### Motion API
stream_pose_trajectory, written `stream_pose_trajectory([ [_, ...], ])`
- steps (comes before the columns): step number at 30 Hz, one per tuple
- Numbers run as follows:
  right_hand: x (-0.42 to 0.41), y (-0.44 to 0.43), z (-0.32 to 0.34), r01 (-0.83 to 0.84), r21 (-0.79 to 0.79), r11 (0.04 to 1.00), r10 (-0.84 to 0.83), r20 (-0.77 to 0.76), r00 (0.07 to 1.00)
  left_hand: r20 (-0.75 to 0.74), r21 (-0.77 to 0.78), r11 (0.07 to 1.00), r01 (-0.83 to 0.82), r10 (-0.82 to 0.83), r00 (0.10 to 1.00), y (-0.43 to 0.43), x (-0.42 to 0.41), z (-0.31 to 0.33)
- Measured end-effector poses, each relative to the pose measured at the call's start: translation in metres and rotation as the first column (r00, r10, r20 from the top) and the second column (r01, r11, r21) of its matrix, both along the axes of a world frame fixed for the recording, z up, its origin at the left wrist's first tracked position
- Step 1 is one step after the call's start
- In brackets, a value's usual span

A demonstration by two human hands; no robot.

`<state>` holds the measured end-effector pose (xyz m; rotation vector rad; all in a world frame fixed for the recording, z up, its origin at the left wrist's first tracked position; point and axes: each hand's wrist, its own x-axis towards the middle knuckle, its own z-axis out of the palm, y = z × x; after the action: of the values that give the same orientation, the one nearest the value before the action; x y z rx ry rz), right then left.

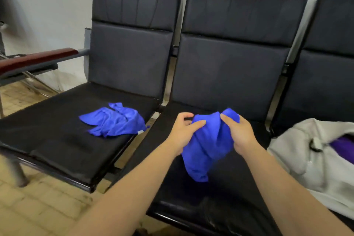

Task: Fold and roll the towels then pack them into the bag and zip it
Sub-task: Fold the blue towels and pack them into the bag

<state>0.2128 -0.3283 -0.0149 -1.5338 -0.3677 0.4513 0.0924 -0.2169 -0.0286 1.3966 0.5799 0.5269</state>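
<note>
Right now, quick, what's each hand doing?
Left hand: gripping the crumpled blue cloth towel held over the middle seat.
Right hand: gripping the same towel's other side.

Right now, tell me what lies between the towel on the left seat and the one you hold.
Head view: bare seat cushion, the gap between seats, then the left hand gripping the held towel.

Open room over the seats, closed in by backrests and bag

The centre of the middle seat [191, 207] is taken up by the hanging towel [206, 145], gripped by the left hand [182, 132] and right hand [241, 132]; bare cushion is left in front. The left seat [47, 140] is blocked only toward its right by the crumpled towel [115, 120]. Passage rightward is narrowed by the grey bag [306, 159], rearward closed by the backrests [229, 63], and bounded far left by the armrest [38, 58].
</note>
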Motion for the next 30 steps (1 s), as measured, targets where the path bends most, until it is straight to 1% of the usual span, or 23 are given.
stream_pose_trajectory([
  [1,0.005,-0.012,-0.011,0.018,-0.045,0.999,-0.016,0.027,0.999,-0.052,-0.021,1.000,-0.001,0.000,0.999,-0.011,0.002,-0.012],
  [2,0.008,-0.024,-0.021,0.009,-0.067,0.998,-0.006,0.044,0.999,-0.115,-0.011,1.000,0.020,-0.021,0.993,-0.018,0.003,-0.023],
  [3,0.012,-0.036,-0.029,-0.013,-0.079,0.997,0.018,0.068,0.998,-0.184,0.045,0.996,0.077,-0.068,0.980,-0.021,0.003,-0.031],
  [4,0.012,-0.048,-0.035,-0.036,-0.091,0.995,0.045,0.101,0.994,-0.261,0.144,0.978,0.153,-0.112,0.959,-0.022,0.003,-0.036],
  [6,0.012,-0.070,-0.043,-0.061,-0.109,0.992,0.078,0.157,0.985,-0.383,0.350,0.899,0.262,-0.117,0.916,-0.019,0.003,-0.043],
  [8,0.013,-0.083,-0.048,-0.065,-0.061,0.996,0.074,0.148,0.986,-0.438,0.457,0.832,0.315,-0.098,0.894,-0.018,0.002,-0.046],
  [9,0.015,-0.086,-0.050,-0.062,-0.050,0.997,0.069,0.154,0.986,-0.478,0.474,0.795,0.379,-0.130,0.869,-0.023,0.001,-0.047],
  [10,0.017,-0.085,-0.050,-0.048,-0.053,0.997,0.056,0.173,0.983,-0.538,0.478,0.741,0.473,-0.179,0.824,-0.029,0.000,-0.051],
  [11,0.018,-0.083,-0.049,-0.020,-0.062,0.998,0.032,0.193,0.981,-0.626,0.473,0.660,0.584,-0.214,0.750,-0.038,0.000,-0.057],
  [12,0.019,-0.080,-0.048,0.016,-0.073,0.997,-0.002,0.194,0.981,-0.720,0.474,0.550,0.688,-0.207,0.662,-0.048,0.001,-0.063],
  [13,0.021,-0.078,-0.048,0.057,-0.084,0.995,-0.041,0.185,0.982,-0.793,0.480,0.427,0.767,-0.164,0.587,-0.059,0.002,-0.069],
  [14,0.022,-0.076,-0.047,0.090,-0.097,0.991,-0.071,0.180,0.981,-0.830,0.496,0.315,0.809,-0.103,0.549,-0.068,0.005,-0.074],
  [15,0.024,-0.076,-0.047,0.115,-0.107,0.988,-0.093,0.185,0.978,-0.847,0.503,0.254,0.826,-0.049,0.530,-0.073,0.008,-0.079],
  [16,0.027,-0.077,-0.049,0.132,-0.109,0.985,-0.110,0.193,0.975,-0.843,0.519,0.235,0.822,-0.015,0.537,-0.077,0.011,-0.080],
  [18,0.033,-0.081,-0.050,0.168,-0.094,0.981,-0.150,0.174,0.973,-0.818,0.565,0.234,0.791,0.031,0.575,-0.073,0.015,-0.079],
  [20,0.039,-0.088,-0.048,0.231,-0.056,0.971,-0.222,0.139,0.965,-0.763,0.628,0.256,0.735,0.018,0.646,-0.057,0.017,-0.075],
  [22,0.045,-0.097,-0.042,0.332,0.002,0.943,-0.331,0.098,0.939,-0.653,0.701,0.339,0.628,-0.048,0.755,-0.035,0.016,-0.066],
  [24,0.050,-0.107,-0.031,0.408,0.039,0.912,-0.410,0.095,0.907,-0.473,0.744,0.498,0.445,-0.078,0.878,-0.018,0.012,-0.053],
  [26,0.050,-0.117,-0.018,0.438,0.072,0.896,-0.444,0.158,0.882,-0.262,0.691,0.684,0.233,-0.064,0.963,-0.007,0.005,-0.035],
  [27,0.049,-0.121,-0.012,0.444,0.085,0.892,-0.452,0.218,0.865,-0.167,0.653,0.746,0.131,-0.028,0.986,-0.004,0.001,-0.027],
  [28,0.046,-0.123,-0.007,0.439,0.097,0.893,-0.447,0.292,0.845,-0.084,0.642,0.766,0.030,0.032,0.996,-0.002,-0.001,-0.019],
  [30,0.043,-0.123,-0.003,0.420,0.077,0.904,-0.410,0.433,0.803,0.047,0.662,0.733,-0.154,0.163,0.985,0.000,-0.003,-0.009],
])
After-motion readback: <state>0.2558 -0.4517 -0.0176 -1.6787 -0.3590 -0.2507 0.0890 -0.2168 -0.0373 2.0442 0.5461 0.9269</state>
